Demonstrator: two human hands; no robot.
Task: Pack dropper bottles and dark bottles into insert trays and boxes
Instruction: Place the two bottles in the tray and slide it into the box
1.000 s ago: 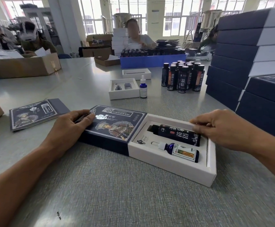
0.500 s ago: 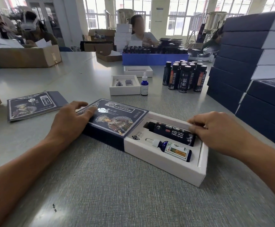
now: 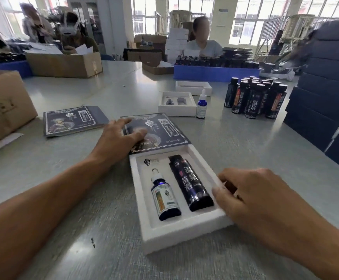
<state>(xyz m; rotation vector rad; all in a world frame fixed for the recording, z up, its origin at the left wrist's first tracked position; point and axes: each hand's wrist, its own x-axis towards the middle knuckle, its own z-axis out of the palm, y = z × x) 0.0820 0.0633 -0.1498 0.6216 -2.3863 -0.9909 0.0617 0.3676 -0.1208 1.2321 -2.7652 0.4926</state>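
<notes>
Head view, lower centre of the frame: a white insert tray (image 3: pixel 186 235) lies on the grey table (image 3: pixel 83 229), its long axis running from the bottom of the frame up and slightly left. Its upper end sits in the mouth of a dark printed sleeve box (image 3: pixel 160 130), so the tray is partly drawn out. Two bottles lie flat in the tray, parallel to its long axis. The dropper bottle (image 3: pixel 165 197) occupies the left recess, white dropper tip toward the sleeve box, blue glass base toward the bottom of the frame. The dark bottle (image 3: pixel 191 182), cylindrical with a glossy printed label, occupies the right recess. The left hand (image 3: pixel 118 138) rests flat on the sleeve box, fingers spread and nearly straight. The right hand (image 3: pixel 251 195) has curled fingers on the tray's right wall; the exact contact is blurred. Bare table surface lies below and to the left of the tray. At centre, an empty white tray (image 3: pixel 176 105) sits with an upright dropper bottle (image 3: pixel 201 106) just beside it, and a second white tray (image 3: pixel 194 87) lies beyond. A cluster of upright dark bottles (image 3: pixel 255 98) stands at right centre, near the stacked dark boxes (image 3: pixel 326 87) along the right edge. A flat printed sleeve (image 3: pixel 71 120) lies at left centre, near a cardboard carton (image 3: pixel 2 106).
</notes>
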